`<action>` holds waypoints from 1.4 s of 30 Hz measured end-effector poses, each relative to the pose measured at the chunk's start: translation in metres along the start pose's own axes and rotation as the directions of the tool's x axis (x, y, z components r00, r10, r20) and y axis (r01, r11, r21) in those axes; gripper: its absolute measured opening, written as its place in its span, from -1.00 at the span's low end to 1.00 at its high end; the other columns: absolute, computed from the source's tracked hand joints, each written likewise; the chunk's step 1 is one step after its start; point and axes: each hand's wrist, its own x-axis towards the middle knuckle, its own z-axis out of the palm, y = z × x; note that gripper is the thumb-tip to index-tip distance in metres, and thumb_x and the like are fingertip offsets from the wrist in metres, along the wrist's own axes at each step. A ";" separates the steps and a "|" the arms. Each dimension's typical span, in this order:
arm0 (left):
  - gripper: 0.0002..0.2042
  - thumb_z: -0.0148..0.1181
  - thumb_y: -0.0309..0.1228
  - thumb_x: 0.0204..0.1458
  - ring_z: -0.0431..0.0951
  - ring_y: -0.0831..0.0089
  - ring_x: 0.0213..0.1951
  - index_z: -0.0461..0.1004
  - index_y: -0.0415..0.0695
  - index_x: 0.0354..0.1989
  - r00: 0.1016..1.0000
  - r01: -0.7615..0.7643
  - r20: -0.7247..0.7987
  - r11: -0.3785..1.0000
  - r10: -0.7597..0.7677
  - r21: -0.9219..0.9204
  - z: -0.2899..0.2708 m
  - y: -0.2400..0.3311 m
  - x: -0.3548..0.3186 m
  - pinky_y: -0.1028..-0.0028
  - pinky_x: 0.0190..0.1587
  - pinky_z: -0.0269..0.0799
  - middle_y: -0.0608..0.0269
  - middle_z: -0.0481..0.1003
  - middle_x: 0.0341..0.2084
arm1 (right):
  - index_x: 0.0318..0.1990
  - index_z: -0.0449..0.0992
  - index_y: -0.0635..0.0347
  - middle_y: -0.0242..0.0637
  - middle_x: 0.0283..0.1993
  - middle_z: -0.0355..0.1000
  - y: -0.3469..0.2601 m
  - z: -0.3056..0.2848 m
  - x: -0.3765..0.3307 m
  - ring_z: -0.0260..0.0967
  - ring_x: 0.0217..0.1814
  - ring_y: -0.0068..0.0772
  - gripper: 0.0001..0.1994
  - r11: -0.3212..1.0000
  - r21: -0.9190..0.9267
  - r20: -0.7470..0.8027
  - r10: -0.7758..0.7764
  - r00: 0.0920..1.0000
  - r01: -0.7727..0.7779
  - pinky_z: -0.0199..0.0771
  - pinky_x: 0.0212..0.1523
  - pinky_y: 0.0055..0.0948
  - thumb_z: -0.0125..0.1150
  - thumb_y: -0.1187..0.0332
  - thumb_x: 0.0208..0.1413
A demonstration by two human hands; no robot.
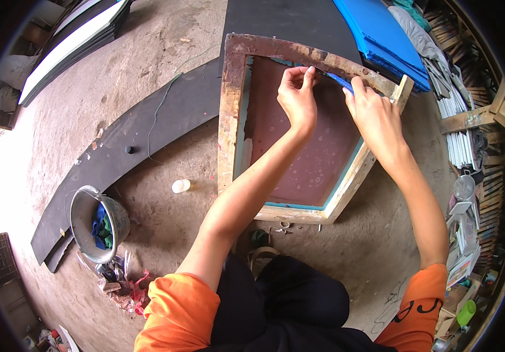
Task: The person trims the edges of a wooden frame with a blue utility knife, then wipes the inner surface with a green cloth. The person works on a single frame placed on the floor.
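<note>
A wooden screen-printing frame (227, 146) lies before me, its dark reddish mesh (299, 170) edged with teal. Over the far part of the mesh, my left hand (297, 100) has thumb and forefinger pinched together; whatever is between them is too small to make out. My right hand (376, 114) is closed around a slim blue-handled tool (340, 81) near the frame's far rail. The tool points left, toward the left fingertips. Its exact kind and its tip are not clear.
A grey bucket (124, 220) with blue and green cloths stands at left, beside crumpled plastic scraps (128, 293). A small white bottle (181, 186) is on the concrete floor. Black sheets (164, 114) lie beyond, blue sheets (384, 38) are stacked at far right, and cluttered shelving lines the right side.
</note>
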 end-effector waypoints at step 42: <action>-0.91 0.07 -0.48 0.08 0.49 0.59 -0.42 0.36 -0.25 -0.37 0.990 -0.140 -0.033 0.990 0.140 -0.015 0.005 -0.011 -0.006 0.57 -0.28 0.43 0.27 0.49 -0.53 | -0.35 0.33 0.19 -0.09 -0.64 0.40 0.023 0.010 0.030 0.46 -0.49 -0.09 -0.84 0.982 0.049 0.036 -0.182 0.983 0.180 0.47 -0.55 -0.21 0.06 0.29 0.08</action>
